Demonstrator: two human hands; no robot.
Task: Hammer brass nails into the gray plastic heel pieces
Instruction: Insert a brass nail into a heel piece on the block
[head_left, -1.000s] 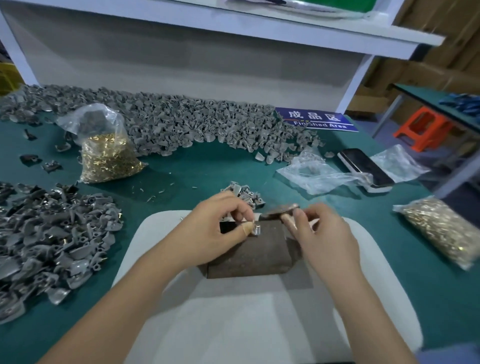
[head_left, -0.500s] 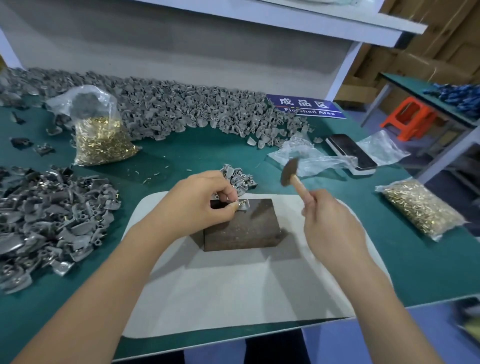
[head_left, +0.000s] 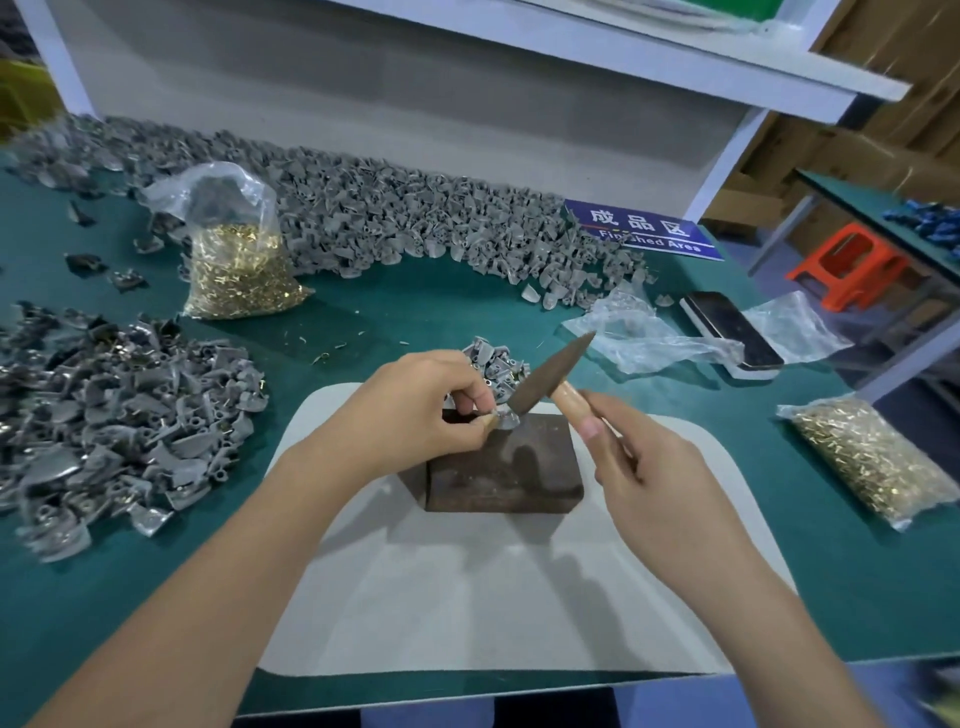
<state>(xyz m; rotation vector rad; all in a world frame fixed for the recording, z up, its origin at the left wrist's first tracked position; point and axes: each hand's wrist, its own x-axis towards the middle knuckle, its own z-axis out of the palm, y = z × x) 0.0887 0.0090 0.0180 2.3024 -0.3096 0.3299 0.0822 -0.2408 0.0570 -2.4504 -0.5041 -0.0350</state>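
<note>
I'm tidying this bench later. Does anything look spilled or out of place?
Yes: a few brass nails lie loose on the green mat, outside their bag. A phone also sits among crumpled plastic bags at the right.

Left hand (head_left: 415, 410) pinches a gray heel piece (head_left: 506, 417) at the far left corner of a dark block (head_left: 504, 467) on a white mat (head_left: 467, 582). Right hand (head_left: 670, 483) grips a wooden-handled hammer (head_left: 545, 376), its head down on the piece. Bags of brass nails (head_left: 236, 270) and heaps of gray heel pieces (head_left: 114, 421) lie around the green table (head_left: 415, 306).
</note>
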